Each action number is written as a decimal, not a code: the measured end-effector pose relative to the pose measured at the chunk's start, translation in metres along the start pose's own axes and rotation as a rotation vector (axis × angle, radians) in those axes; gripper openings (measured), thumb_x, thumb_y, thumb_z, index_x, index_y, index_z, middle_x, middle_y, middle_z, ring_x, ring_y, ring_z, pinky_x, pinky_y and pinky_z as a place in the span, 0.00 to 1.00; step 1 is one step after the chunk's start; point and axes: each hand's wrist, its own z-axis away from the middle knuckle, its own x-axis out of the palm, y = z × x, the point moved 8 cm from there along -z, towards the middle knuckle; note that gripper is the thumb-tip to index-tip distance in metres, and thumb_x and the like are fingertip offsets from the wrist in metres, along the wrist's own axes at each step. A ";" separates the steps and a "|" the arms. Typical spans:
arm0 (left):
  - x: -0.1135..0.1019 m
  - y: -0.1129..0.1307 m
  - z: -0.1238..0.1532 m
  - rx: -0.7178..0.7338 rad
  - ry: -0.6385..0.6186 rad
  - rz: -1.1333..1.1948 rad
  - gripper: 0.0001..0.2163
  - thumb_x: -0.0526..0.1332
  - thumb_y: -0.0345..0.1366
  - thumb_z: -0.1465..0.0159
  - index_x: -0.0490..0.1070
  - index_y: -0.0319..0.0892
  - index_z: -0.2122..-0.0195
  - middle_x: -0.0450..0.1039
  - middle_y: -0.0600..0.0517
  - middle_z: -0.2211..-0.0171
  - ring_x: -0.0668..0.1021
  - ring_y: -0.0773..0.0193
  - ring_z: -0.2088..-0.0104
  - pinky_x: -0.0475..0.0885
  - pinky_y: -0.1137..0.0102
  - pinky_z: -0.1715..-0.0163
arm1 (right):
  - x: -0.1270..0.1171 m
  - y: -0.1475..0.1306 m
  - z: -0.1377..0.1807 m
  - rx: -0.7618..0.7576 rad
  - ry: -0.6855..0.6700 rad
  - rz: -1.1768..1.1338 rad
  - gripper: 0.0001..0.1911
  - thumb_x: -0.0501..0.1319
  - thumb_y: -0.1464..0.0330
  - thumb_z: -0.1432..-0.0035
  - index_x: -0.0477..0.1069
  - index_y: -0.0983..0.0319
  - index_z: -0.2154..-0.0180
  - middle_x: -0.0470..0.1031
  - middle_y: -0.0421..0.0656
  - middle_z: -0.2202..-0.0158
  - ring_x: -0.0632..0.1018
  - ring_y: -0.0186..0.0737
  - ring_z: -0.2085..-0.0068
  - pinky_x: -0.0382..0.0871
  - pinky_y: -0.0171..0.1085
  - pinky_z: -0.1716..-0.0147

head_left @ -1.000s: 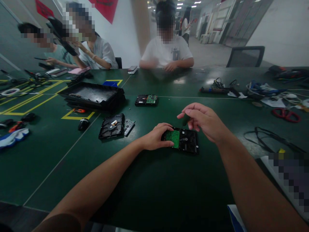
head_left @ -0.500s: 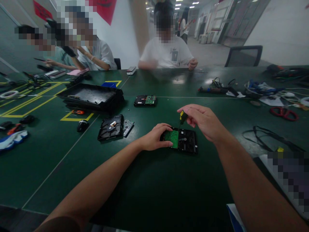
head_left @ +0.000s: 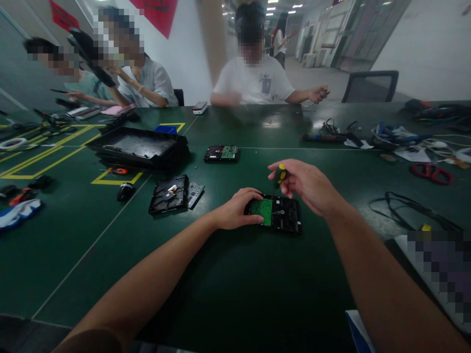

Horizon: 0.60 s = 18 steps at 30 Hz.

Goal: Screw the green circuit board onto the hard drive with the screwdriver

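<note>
A black hard drive (head_left: 289, 215) with a green circuit board (head_left: 263, 210) on its left half lies flat on the table. My left hand (head_left: 241, 208) grips the drive's left end, thumb along the near edge and fingers over the far edge. In my right hand (head_left: 303, 184) is a yellow-and-black screwdriver (head_left: 280, 175), held nearly upright. Its shaft points down to the far edge of the board; whether the tip sits in a screw is too small to tell. Left of my hands lie another hard drive (head_left: 168, 194) and a loose circuit board (head_left: 195, 194).
Farther back lies a third hard drive (head_left: 221, 153), with a black tray (head_left: 140, 144) to its left. Red-handled scissors (head_left: 431, 173), a black strap (head_left: 408, 211) and cables (head_left: 437, 144) are at the right. Across the table sits a person (head_left: 253, 78) in a white shirt.
My right hand has turned on the screwdriver, and its handle now leans slightly more to the right. My left hand and the drive stay put. The person opposite has stretched an arm sideways.
</note>
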 end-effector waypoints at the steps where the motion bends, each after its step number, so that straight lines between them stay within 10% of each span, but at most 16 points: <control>1: 0.000 0.000 0.000 0.003 0.000 -0.003 0.29 0.71 0.48 0.37 0.66 0.49 0.37 0.66 0.41 0.36 0.69 0.45 0.34 0.65 0.45 0.34 | 0.000 0.001 0.000 0.003 0.000 -0.006 0.18 0.59 0.54 0.31 0.78 0.59 0.51 0.80 0.46 0.57 0.72 0.33 0.73 0.61 0.35 0.79; 10: 0.000 0.002 -0.001 -0.004 0.014 0.023 0.27 0.71 0.46 0.37 0.67 0.49 0.39 0.67 0.41 0.36 0.68 0.45 0.34 0.63 0.44 0.34 | -0.007 -0.002 0.001 -0.049 0.087 0.111 0.15 0.66 0.55 0.36 0.77 0.60 0.62 0.68 0.37 0.75 0.68 0.33 0.74 0.58 0.35 0.77; 18: 0.000 0.002 -0.001 -0.005 0.006 0.016 0.27 0.71 0.46 0.37 0.67 0.49 0.38 0.66 0.41 0.35 0.68 0.45 0.34 0.64 0.44 0.33 | 0.006 -0.005 0.004 -0.012 -0.068 0.070 0.14 0.61 0.57 0.33 0.79 0.58 0.56 0.81 0.45 0.58 0.67 0.29 0.76 0.55 0.35 0.80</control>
